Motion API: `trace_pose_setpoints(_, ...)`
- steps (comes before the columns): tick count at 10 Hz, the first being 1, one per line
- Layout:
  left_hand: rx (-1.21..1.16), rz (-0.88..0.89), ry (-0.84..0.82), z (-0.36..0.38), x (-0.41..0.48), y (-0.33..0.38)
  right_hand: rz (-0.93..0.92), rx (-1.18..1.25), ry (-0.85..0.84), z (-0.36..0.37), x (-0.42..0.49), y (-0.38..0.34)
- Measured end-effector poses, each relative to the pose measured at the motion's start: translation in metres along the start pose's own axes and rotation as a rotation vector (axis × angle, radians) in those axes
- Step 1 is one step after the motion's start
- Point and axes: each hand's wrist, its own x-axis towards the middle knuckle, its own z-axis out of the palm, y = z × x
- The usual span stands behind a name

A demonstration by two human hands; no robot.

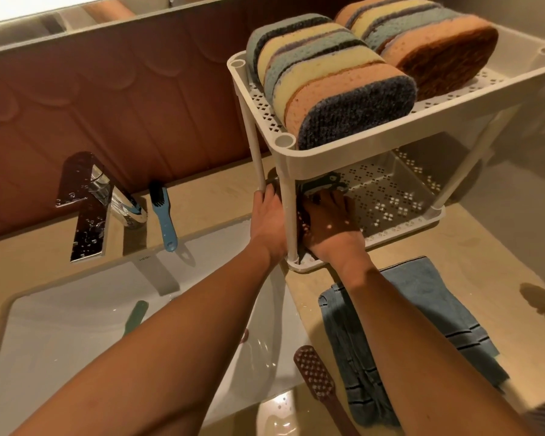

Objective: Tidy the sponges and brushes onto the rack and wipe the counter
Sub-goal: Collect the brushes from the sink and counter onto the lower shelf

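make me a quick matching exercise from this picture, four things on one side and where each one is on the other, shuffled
Things:
1. blue brush
2. sponges
3. blue towel
4. brown brush

Places:
A. top tier of the white rack
B. on the counter in front of the rack, under the right forearm
C. behind the sink, beside the tap
D. near edge of the counter, just left of the towel

Pairs: 1-C, 2-A, 3-B, 4-D
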Motion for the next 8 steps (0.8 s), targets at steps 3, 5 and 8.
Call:
trace_pose_setpoints(3,0.072,0.069,0.049,-0.006,-0.014,0.018,-0.009,0.022,0.031,0.001,0.001,0.0)
trace_pose_setpoints(5,0.154,0.149,0.084,-0.01,-0.012,0.024,0.011,0.077,0.072,-0.004,-0.003,0.0)
trace_pose_setpoints(8,0.157,0.121,0.106,-0.007,-0.011,0.023,-0.002,0.071,0.071,-0.005,-0.002,-0.002)
